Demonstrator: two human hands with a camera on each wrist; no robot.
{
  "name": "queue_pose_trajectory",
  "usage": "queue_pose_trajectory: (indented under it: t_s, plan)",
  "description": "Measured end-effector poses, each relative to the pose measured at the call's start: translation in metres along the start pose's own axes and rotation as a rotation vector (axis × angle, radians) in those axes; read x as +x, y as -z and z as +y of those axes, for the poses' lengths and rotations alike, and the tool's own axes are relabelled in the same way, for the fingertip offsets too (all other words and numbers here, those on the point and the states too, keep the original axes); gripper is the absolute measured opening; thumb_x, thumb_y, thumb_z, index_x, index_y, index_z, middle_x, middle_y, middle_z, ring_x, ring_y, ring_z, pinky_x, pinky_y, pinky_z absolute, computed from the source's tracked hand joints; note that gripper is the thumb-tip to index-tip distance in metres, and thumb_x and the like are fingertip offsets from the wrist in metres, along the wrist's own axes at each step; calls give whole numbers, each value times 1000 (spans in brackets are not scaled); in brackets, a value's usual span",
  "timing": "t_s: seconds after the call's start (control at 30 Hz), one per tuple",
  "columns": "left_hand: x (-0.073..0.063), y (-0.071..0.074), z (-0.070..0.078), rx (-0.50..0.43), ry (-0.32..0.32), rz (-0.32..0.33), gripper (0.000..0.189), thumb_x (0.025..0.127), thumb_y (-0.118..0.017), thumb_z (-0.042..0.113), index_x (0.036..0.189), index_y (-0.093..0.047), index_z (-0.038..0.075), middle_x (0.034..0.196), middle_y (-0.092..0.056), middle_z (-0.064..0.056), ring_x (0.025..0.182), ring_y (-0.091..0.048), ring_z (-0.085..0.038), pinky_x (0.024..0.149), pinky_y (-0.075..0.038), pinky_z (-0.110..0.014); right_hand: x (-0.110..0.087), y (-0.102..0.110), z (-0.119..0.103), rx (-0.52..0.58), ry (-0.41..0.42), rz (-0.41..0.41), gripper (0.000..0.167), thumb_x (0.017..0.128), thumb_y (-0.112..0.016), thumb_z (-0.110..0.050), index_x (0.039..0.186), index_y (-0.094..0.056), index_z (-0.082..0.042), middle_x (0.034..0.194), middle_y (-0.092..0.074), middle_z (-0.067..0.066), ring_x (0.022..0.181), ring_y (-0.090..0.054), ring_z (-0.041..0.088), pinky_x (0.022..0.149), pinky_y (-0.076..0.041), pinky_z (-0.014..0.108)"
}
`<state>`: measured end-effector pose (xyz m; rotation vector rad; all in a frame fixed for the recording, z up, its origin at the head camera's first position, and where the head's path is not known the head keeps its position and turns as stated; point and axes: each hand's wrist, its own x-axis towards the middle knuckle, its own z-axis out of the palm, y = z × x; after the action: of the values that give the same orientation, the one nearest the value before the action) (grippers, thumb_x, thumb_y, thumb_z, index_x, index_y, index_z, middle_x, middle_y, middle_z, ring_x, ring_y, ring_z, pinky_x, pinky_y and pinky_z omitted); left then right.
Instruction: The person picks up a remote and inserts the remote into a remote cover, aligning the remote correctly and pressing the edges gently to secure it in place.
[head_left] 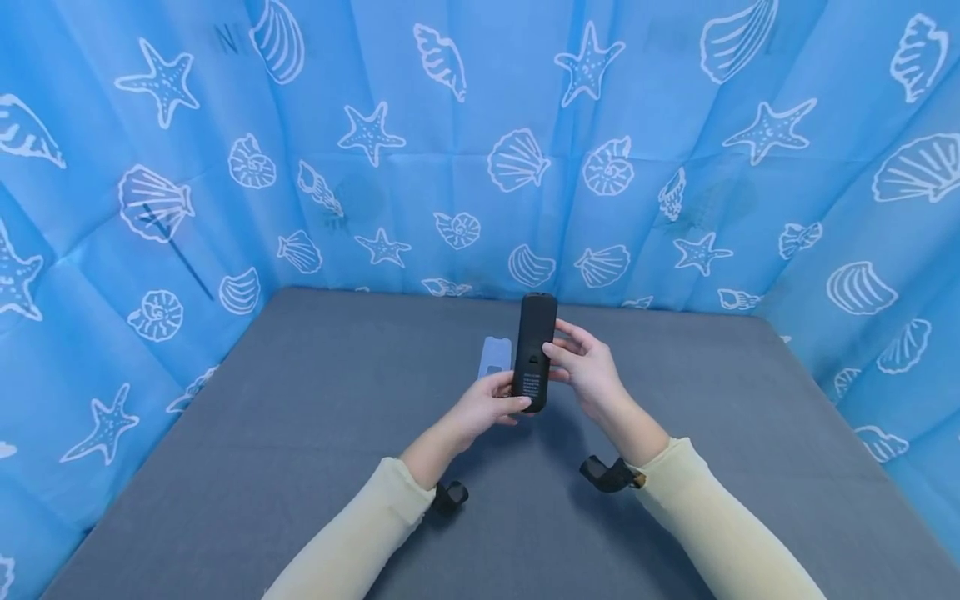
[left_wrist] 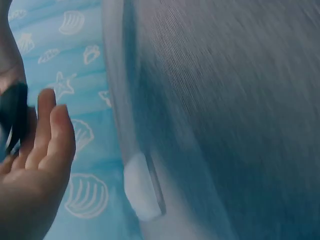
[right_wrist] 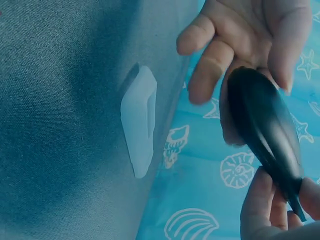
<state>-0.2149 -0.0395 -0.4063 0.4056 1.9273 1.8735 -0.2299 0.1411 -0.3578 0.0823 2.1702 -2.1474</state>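
Note:
A black remote control point(head_left: 534, 333) is held up between both hands, its back with a small latch mark and printed label facing the head camera. My left hand point(head_left: 480, 410) grips its lower end, thumb over the label side. Higher on the right edge, my right hand point(head_left: 597, 377) pinches it between thumb and fingers. The right wrist view shows the remote point(right_wrist: 265, 125) from its side, with the left hand point(right_wrist: 240, 35) at one end and the right hand's fingers point(right_wrist: 260, 200) at the other.
Behind the remote, a pale blue-white flat piece point(head_left: 495, 352) with a notched end lies on the grey cloth-covered table point(head_left: 337, 375). A blue curtain point(head_left: 465, 167) printed with shells and starfish surrounds the table. Black wrist mounts point(head_left: 607, 473) hang below the sleeves.

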Motion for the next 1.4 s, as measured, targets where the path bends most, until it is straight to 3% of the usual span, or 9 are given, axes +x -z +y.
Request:
queue_pose_trajectory:
  t_s: [0.17,0.43,0.63,0.8,1.03,1.27,1.4]
  plan:
    - [-3,5,0,52,22,-25,48,101,-54,15,145,-41,3,136,-55,-15,108,-63,-27,92,-48,-44,0,1,1,-16,2,12,51,99,-56,-9,148,-39,-5,117,-55,13,89,-60,12,71,-54,26]
    - [-3,14,-4,124,24,21,38,101,-53,16,136,-52,0,119,-64,-13,98,-65,-23,89,-50,-43,3,-2,1,-22,-58,25,47,101,-52,-9,145,-40,-2,123,-52,15,100,-54,20,72,-53,27]
    - [1,25,-5,192,67,114,35,100,-57,19,130,-57,0,115,-65,-11,96,-65,-22,88,-49,-45,4,-3,3,-1,-99,41,43,101,-52,-8,142,-43,0,122,-52,15,96,-53,19,71,-52,26]
    - [5,30,-5,235,61,220,29,99,-57,12,124,-60,-2,111,-65,-12,96,-63,-24,84,-49,-46,5,-1,5,7,-116,33,43,101,-52,-9,142,-44,1,126,-51,16,96,-53,19,71,-51,26]
    - [16,35,-10,252,55,412,27,98,-53,3,123,-59,-6,119,-60,-18,113,-56,-31,92,-48,-43,6,-1,4,16,-126,14,42,100,-54,-11,140,-45,1,121,-54,13,95,-53,18,72,-51,27]
    - [32,39,-17,222,169,504,30,99,-54,11,125,-57,-4,122,-57,-20,114,-55,-32,93,-46,-45,6,-1,5,17,-139,-1,42,100,-55,-13,138,-47,1,125,-53,15,100,-51,22,78,-50,30]
    - [45,42,-17,206,266,536,31,100,-54,14,125,-58,-3,118,-59,-18,99,-58,-27,78,-49,-38,5,-1,6,13,-139,-2,41,100,-54,-14,138,-48,1,123,-52,14,99,-51,22,78,-49,32]
